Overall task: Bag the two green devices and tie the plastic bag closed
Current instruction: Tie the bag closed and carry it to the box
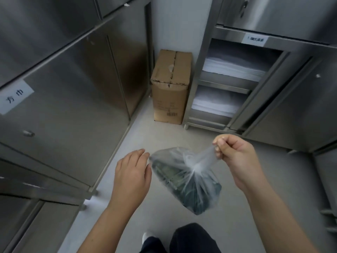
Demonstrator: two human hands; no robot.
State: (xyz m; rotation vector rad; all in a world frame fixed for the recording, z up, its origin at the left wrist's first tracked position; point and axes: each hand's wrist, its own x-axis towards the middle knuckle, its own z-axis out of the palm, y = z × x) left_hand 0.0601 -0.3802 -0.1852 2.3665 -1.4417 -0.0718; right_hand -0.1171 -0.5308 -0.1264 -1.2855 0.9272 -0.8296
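A clear plastic bag (175,161) hangs in mid-air in front of me, its top gathered into a knot (193,166). Dark green devices (184,187) show through the plastic in its lower part; I cannot make out how many. My right hand (235,154) pinches one stretched strip of the bag above and to the right of the knot. My left hand (132,170) is at the bag's left corner, its fingertips at a thin tail of plastic; the fingers hide whether they grip it.
Steel cabinets (73,99) line the left side. An open steel shelf unit (228,84) with stacks of white sheets stands at the right. A cardboard box (170,88) stands on the grey floor (142,136) between them. My legs and a shoe show at the bottom.
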